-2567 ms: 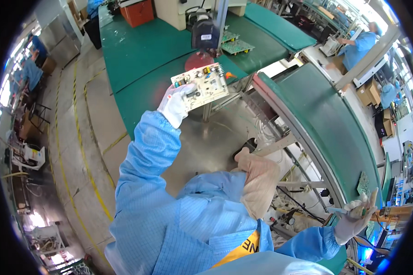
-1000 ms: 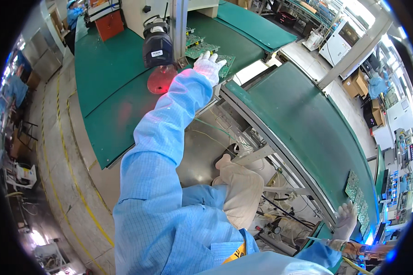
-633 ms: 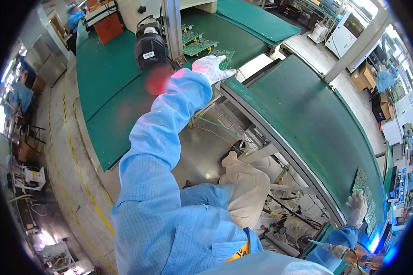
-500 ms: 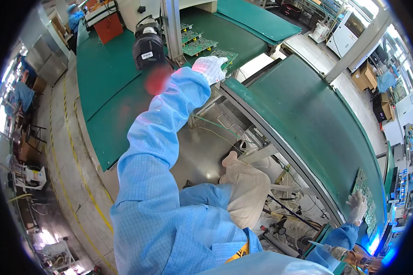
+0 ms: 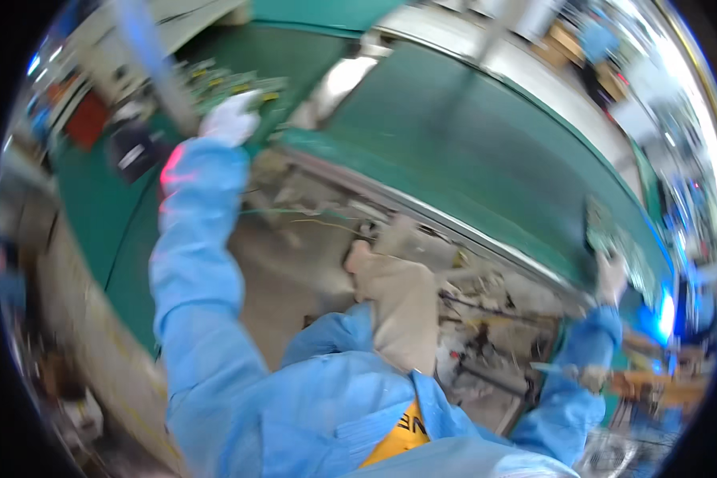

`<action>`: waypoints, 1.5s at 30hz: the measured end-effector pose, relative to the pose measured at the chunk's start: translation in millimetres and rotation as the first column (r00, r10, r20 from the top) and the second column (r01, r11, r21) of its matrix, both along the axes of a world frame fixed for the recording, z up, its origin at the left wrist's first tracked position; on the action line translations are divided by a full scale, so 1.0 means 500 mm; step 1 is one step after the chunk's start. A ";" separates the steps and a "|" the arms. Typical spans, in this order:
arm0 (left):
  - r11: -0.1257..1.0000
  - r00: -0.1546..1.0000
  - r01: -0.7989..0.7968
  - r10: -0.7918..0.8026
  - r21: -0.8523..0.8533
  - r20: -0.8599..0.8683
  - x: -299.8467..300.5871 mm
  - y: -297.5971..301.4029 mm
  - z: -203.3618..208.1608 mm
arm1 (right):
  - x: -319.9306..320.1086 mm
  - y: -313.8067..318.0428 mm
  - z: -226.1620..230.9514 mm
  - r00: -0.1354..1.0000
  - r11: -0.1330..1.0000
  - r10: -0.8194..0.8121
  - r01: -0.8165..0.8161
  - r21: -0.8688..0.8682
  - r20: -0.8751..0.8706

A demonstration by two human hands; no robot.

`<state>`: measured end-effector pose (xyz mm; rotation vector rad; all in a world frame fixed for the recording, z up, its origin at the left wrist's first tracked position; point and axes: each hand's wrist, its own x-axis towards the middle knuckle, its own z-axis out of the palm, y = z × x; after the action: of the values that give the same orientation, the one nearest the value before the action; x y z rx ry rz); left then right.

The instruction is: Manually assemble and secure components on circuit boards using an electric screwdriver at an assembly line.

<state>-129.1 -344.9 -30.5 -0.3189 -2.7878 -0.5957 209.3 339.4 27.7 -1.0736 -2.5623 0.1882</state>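
Note:
My left hand (image 5: 231,121), in a white glove, is stretched far out to the upper left. Its fingers reach the nearest of several green circuit boards (image 5: 269,86) in a row on a dark green belt. Motion smears those fingers, so their grip cannot be made out. Down at the right, my right hand (image 5: 611,277), also gloved, has its fingers on the near edge of a long green circuit board (image 5: 631,256). That board lies along the far right end of the wide green conveyor (image 5: 454,151).
A metal post (image 5: 155,68) rises beside the row of boards, with a dark scanner-like device (image 5: 133,149) near it. A metal rail (image 5: 422,205) edges the conveyor. Another person's leg (image 5: 402,295) in beige trousers shows below. A pointed tool (image 5: 573,373) hangs near my right sleeve.
The whole view has swung and blurred, so the belts sit further left. My right hand has shifted from lying over the long board to its near edge. My left hand stays by the board row.

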 end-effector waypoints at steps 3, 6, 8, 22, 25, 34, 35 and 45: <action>0.994 0.998 -0.056 0.053 -0.093 -0.042 -0.028 -0.043 -0.010 | -0.004 0.037 -0.026 1.000 0.992 0.012 -0.012 0.122 0.001; 0.941 0.976 -0.166 0.114 -0.294 -0.185 -0.047 -0.056 -0.042 | -0.014 -0.012 0.005 0.996 0.978 -0.020 0.002 0.208 0.086; 0.916 0.945 -0.214 0.105 -0.340 -0.310 -0.034 -0.017 -0.038 | -0.010 -0.003 -0.007 0.998 0.959 -0.026 0.008 0.282 0.057; 0.897 0.774 0.433 -0.422 -0.092 -0.471 0.207 0.434 0.093 | -0.078 0.075 -0.097 0.800 0.784 -0.261 -0.150 -0.603 -0.540; 0.717 0.643 0.695 -0.655 -0.058 -0.397 0.277 0.598 0.109 | -0.104 0.006 -0.083 0.780 0.587 -0.238 -0.359 -0.726 -0.578; 0.683 0.668 0.702 -0.730 -0.201 -0.148 0.326 0.843 0.049 | -0.116 -0.292 0.011 0.797 0.221 -0.064 -0.575 -0.787 -0.600; 0.689 0.681 0.701 -0.723 -0.185 -0.114 0.323 0.837 0.059 | -0.108 -0.298 0.021 0.801 0.329 -0.053 -0.550 -0.768 -0.597; -0.381 0.478 -0.437 -0.866 0.815 -0.149 0.287 0.576 0.034 | 0.156 -0.230 0.135 0.669 0.064 -0.152 -0.728 -0.682 -0.728</action>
<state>14.2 -56.8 -13.6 -0.5257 -0.8761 -3.6698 287.2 224.4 95.1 -0.3843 -1.6134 2.2746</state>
